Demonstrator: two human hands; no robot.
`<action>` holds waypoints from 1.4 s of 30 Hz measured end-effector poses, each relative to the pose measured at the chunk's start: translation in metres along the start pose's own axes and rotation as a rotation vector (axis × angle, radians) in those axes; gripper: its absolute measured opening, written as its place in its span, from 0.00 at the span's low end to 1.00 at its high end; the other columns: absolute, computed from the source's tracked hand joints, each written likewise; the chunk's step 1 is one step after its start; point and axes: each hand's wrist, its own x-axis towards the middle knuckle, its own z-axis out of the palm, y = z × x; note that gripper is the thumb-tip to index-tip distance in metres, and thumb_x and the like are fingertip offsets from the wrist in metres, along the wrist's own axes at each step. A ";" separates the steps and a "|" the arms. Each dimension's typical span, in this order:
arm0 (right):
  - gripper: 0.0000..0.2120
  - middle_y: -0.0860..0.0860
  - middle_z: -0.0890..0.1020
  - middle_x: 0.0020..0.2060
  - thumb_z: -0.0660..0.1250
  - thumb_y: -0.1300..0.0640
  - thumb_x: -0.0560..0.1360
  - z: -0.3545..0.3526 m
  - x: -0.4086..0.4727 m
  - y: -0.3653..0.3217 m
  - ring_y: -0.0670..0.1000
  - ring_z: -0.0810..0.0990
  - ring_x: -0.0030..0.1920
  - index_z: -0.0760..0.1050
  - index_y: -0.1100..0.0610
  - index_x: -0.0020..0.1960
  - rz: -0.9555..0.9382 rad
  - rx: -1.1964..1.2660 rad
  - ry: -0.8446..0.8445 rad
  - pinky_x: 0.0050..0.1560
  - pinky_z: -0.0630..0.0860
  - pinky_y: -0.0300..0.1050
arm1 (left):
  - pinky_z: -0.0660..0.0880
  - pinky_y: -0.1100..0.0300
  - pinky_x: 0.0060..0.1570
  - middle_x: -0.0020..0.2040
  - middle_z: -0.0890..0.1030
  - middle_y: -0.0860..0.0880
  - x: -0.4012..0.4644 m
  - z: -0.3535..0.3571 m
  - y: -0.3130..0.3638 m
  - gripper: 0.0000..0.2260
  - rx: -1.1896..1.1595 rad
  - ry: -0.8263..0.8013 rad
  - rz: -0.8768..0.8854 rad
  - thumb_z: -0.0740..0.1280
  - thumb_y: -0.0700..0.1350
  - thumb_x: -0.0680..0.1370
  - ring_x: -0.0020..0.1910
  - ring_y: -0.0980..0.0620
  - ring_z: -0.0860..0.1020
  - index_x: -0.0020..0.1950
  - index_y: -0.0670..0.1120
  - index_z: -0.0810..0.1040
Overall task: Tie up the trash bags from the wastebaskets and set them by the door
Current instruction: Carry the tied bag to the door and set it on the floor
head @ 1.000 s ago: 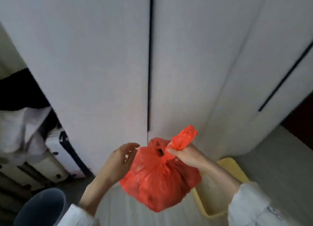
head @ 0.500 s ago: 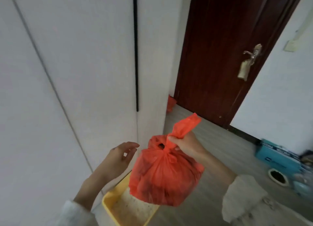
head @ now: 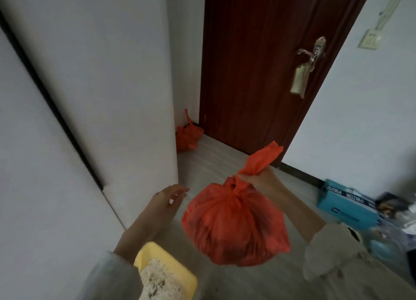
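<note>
Right hand (head: 262,181) grips the knotted trash bag (head: 234,227); bag hangs vertically, tail pointing to 1 o'clock. Left hand (head: 167,198) released, empty.

Teal cardboard box (head: 347,206) on grey floor (head: 225,164) (right, against white wall (head: 360,119)).

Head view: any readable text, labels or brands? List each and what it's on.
"POIZON", printed upside down, twice along the top edge of the teal box on the floor at right.
White mark on the teal box's front side: too blurred to read.
Tag hanging from the door handle: no legible text.
Nothing else readable.
</note>
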 end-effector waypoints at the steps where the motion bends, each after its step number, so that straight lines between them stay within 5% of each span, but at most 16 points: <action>1: 0.08 0.61 0.80 0.45 0.67 0.63 0.73 -0.005 0.027 0.000 0.59 0.79 0.46 0.77 0.68 0.49 0.012 0.002 -0.002 0.51 0.76 0.52 | 0.72 0.63 0.55 0.56 0.80 0.47 0.031 0.004 0.002 0.17 -0.010 -0.011 -0.003 0.56 0.50 0.76 0.54 0.51 0.78 0.59 0.45 0.76; 5: 0.03 0.59 0.80 0.46 0.69 0.65 0.71 -0.029 0.127 -0.003 0.56 0.78 0.50 0.76 0.58 0.42 0.047 0.035 -0.028 0.52 0.76 0.47 | 0.71 0.65 0.54 0.57 0.80 0.46 0.143 0.016 0.013 0.29 -0.028 -0.079 -0.002 0.51 0.61 0.70 0.54 0.51 0.78 0.59 0.45 0.76; 9: 0.15 0.60 0.79 0.53 0.67 0.63 0.73 -0.047 0.215 -0.009 0.56 0.78 0.53 0.74 0.66 0.59 0.118 0.090 -0.048 0.50 0.76 0.43 | 0.66 0.73 0.47 0.57 0.79 0.48 0.232 0.029 0.016 0.33 -0.054 -0.034 -0.037 0.48 0.63 0.66 0.52 0.56 0.76 0.60 0.46 0.76; 12: 0.16 0.61 0.79 0.51 0.67 0.63 0.73 -0.053 0.292 -0.011 0.53 0.78 0.43 0.73 0.68 0.59 0.139 0.112 -0.112 0.34 0.74 0.34 | 0.66 0.68 0.51 0.60 0.78 0.48 0.290 0.043 0.011 0.22 -0.038 -0.040 -0.135 0.55 0.56 0.74 0.57 0.50 0.77 0.62 0.47 0.75; 15: 0.15 0.59 0.80 0.47 0.68 0.61 0.73 -0.055 0.384 -0.017 0.51 0.77 0.39 0.75 0.67 0.56 0.151 0.041 -0.160 0.37 0.75 0.37 | 0.64 0.69 0.52 0.63 0.76 0.48 0.362 0.055 0.000 0.14 -0.025 -0.004 -0.211 0.58 0.42 0.79 0.59 0.49 0.75 0.63 0.46 0.73; 19: 0.04 0.52 0.77 0.32 0.70 0.59 0.71 -0.051 0.494 -0.015 0.48 0.76 0.31 0.77 0.59 0.40 0.163 -0.042 -0.303 0.29 0.74 0.35 | 0.64 0.71 0.51 0.62 0.77 0.47 0.452 0.070 -0.019 0.14 -0.052 0.119 -0.355 0.57 0.40 0.79 0.58 0.48 0.77 0.63 0.45 0.73; 23: 0.08 0.55 0.83 0.35 0.72 0.52 0.67 -0.039 0.594 -0.011 0.57 0.82 0.37 0.76 0.52 0.34 0.170 -0.186 -0.388 0.50 0.79 0.55 | 0.65 0.71 0.47 0.59 0.79 0.46 0.525 0.084 -0.032 0.12 -0.121 0.226 -0.472 0.58 0.39 0.78 0.53 0.50 0.78 0.60 0.45 0.76; 26: 0.13 0.56 0.85 0.37 0.73 0.45 0.62 -0.012 0.652 -0.011 0.57 0.84 0.37 0.78 0.54 0.38 0.176 -0.260 -0.471 0.49 0.80 0.57 | 0.64 0.73 0.44 0.56 0.80 0.49 0.569 0.085 -0.052 0.12 -0.142 0.274 -0.557 0.58 0.39 0.78 0.50 0.55 0.76 0.58 0.45 0.77; 30: 0.10 0.62 0.80 0.39 0.70 0.60 0.71 0.047 0.729 -0.028 0.51 0.77 0.30 0.78 0.68 0.47 0.194 -0.228 -0.592 0.33 0.77 0.43 | 0.65 0.72 0.45 0.52 0.79 0.54 0.627 0.080 -0.108 0.11 -0.195 0.368 -0.694 0.58 0.39 0.78 0.50 0.54 0.77 0.55 0.46 0.78; 35: 0.08 0.66 0.82 0.41 0.71 0.58 0.70 0.132 0.822 -0.011 0.58 0.79 0.40 0.78 0.65 0.38 0.280 -0.248 -0.666 0.51 0.78 0.57 | 0.68 0.64 0.47 0.48 0.78 0.52 0.694 0.071 -0.199 0.09 -0.359 0.473 -0.848 0.60 0.43 0.76 0.51 0.49 0.78 0.43 0.57 0.74; 38: 0.05 0.61 0.84 0.42 0.73 0.56 0.68 0.203 0.885 0.011 0.57 0.83 0.42 0.79 0.57 0.38 0.301 -0.276 -0.682 0.52 0.80 0.56 | 0.66 0.78 0.43 0.50 0.80 0.48 0.733 0.063 -0.274 0.15 -0.369 0.519 -0.933 0.56 0.50 0.70 0.49 0.53 0.76 0.49 0.48 0.78; 42: 0.16 0.62 0.82 0.50 0.71 0.60 0.70 0.289 0.946 0.036 0.55 0.82 0.43 0.76 0.67 0.55 0.426 -0.186 -0.725 0.28 0.77 0.35 | 0.65 0.79 0.42 0.52 0.80 0.49 0.774 0.059 -0.363 0.21 -0.336 0.540 -0.961 0.55 0.51 0.70 0.50 0.53 0.77 0.54 0.43 0.78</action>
